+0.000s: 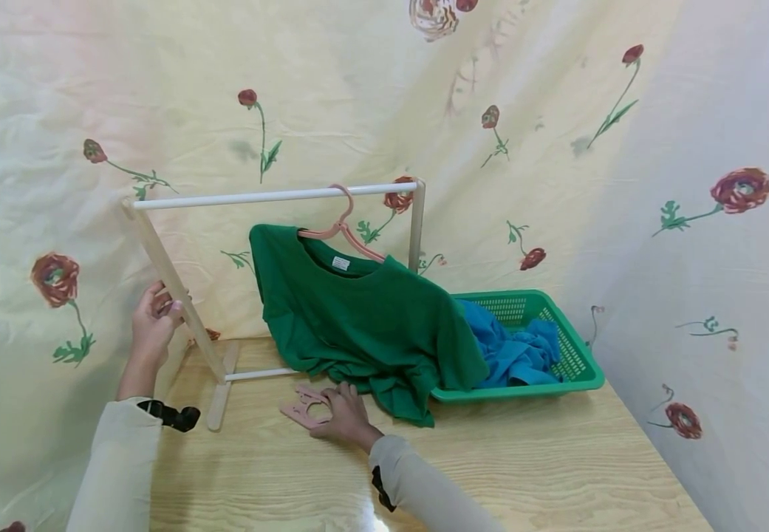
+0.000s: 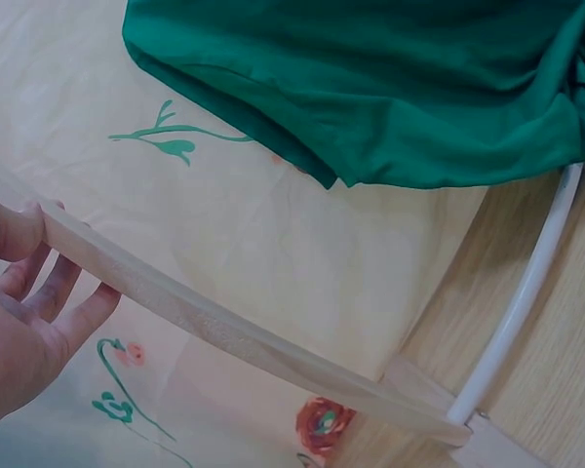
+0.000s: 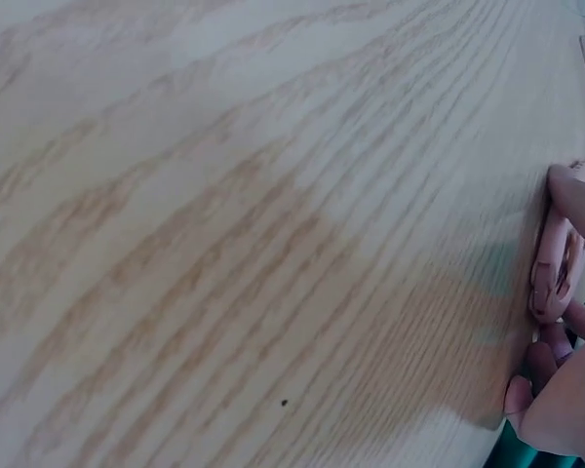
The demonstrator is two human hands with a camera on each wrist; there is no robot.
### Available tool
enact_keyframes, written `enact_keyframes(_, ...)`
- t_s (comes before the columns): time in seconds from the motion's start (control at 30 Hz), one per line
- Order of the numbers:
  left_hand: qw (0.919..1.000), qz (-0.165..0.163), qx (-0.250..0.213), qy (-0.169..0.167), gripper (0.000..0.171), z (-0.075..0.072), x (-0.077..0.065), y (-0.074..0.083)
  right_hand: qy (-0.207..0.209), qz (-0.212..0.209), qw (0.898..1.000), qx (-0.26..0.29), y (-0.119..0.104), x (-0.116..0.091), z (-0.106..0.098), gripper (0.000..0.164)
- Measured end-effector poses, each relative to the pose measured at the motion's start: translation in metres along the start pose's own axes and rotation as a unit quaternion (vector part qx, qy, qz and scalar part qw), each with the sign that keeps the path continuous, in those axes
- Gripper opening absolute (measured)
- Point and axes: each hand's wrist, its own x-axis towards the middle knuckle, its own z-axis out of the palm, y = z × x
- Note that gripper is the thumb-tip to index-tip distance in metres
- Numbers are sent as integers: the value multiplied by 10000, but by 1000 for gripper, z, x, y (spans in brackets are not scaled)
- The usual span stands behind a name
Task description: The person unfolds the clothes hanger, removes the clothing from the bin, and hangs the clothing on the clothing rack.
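Note:
My left hand (image 1: 156,321) grips the left wooden post (image 1: 174,284) of a small clothes rack, thumb on one side and fingers on the other; the left wrist view shows the same post (image 2: 190,312). On the table, a pink folding hanger (image 1: 302,415) lies folded up, pinched at its right end by my right hand (image 1: 347,417). A green T-shirt (image 1: 364,318) hangs on another pink hanger (image 1: 346,214), hooked over the rack's white top bar (image 1: 238,198). The shirt's lower part bunches on the table and across a basket's left side.
A green plastic basket (image 1: 580,351) stands right of the rack with crumpled blue cloth (image 1: 517,351) inside. The rack's white lower bar (image 1: 261,374) runs behind the shirt. A flowered cloth (image 1: 557,148) covers the wall behind the wooden table (image 1: 557,473).

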Motion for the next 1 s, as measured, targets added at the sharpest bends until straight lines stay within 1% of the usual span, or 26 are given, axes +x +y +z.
enact_keyframes(0.13, 10000, -14, -68, 24, 47, 2, 1, 0, -63, 12, 9998, 167, 0, 0, -1, 69)
enact_keyframes(0.27, 9999, -60, -97, 81, 48, 3, 2, -1, -264, 98, 9991, 304, -1, -1, -4, 69)
enact_keyframes(0.4, 9998, -93, -143, 125, 48, 3, 3, -1, -359, 85, 9985, 398, 0, -2, -8, 69)
enact_keyframes(0.6, 9996, -60, -241, 136, 47, 4, 3, -1, -313, -5, 9978, 576, 4, -2, -14, 69)
enact_keyframes(0.7, 9998, -56, -102, 170, 48, 5, 2, -1, -320, 3, 9970, 703, 7, -2, -17, 73)
enact_keyframes(0.8, 9998, -64, -78, 165, 48, 6, 2, 0, -308, 24, 9954, 909, 9, -4, -21, 76)
enact_keyframes(0.9, 9996, -78, -220, 151, 46, 6, 1, 0, -251, 20, 9929, 1159, 9, -6, -26, 77)
enact_keyframes(1.0, 9992, -124, -358, 156, 44, 6, 1, 1, -135, -74, 9901, 1392, 8, -7, -32, 78)
